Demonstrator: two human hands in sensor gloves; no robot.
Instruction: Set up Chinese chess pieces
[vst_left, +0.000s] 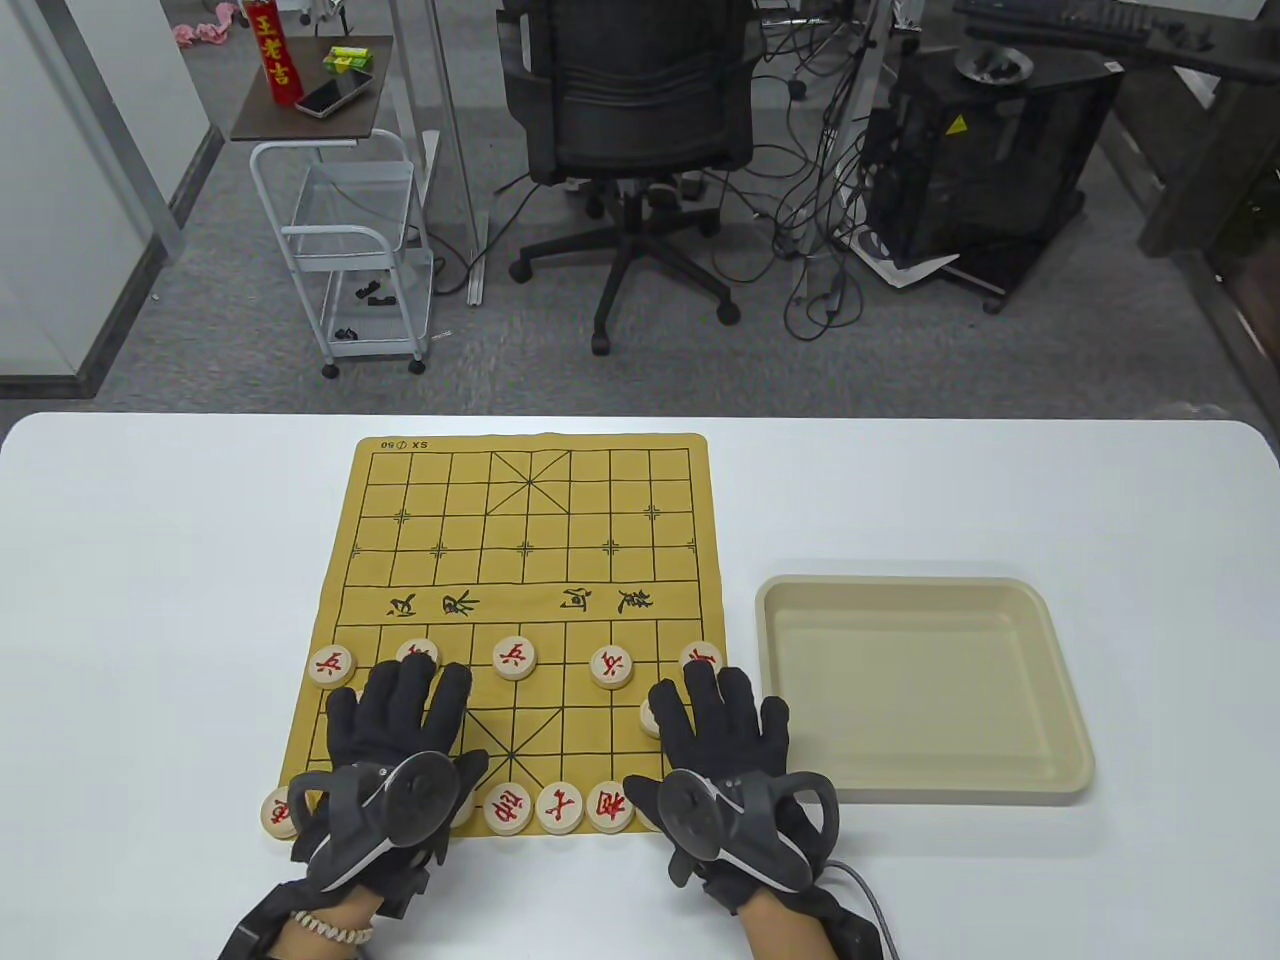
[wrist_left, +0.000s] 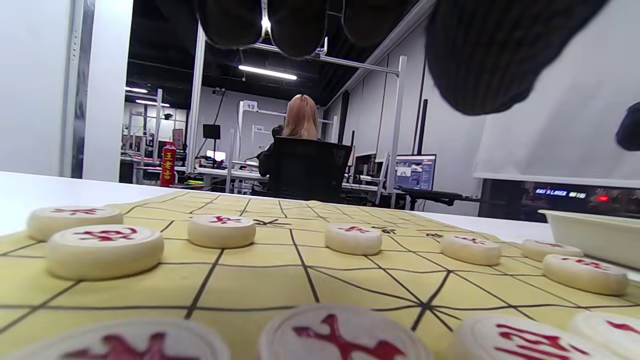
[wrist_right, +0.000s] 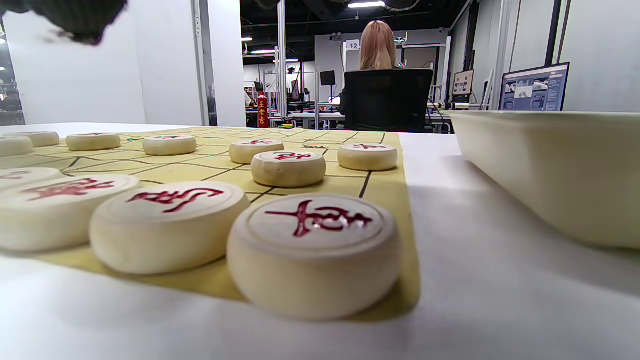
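A yellow Chinese chess board mat (vst_left: 520, 590) lies on the white table. Round cream pieces with red characters stand on its near half: a row of soldiers (vst_left: 516, 657) and a back row (vst_left: 560, 808) along the near edge. My left hand (vst_left: 400, 725) lies flat, fingers spread, over the board's near left, covering some pieces. My right hand (vst_left: 715, 735) lies flat, fingers spread, over the near right corner, beside a piece (vst_left: 651, 716). Neither hand grips anything. The pieces also show in the left wrist view (wrist_left: 221, 230) and the right wrist view (wrist_right: 314, 252).
A beige tray (vst_left: 925, 690) with nothing in it sits right of the board, also in the right wrist view (wrist_right: 550, 170). The board's far half (vst_left: 520, 500) holds no pieces. An office chair (vst_left: 630, 110) and a cart (vst_left: 345, 250) stand beyond the table.
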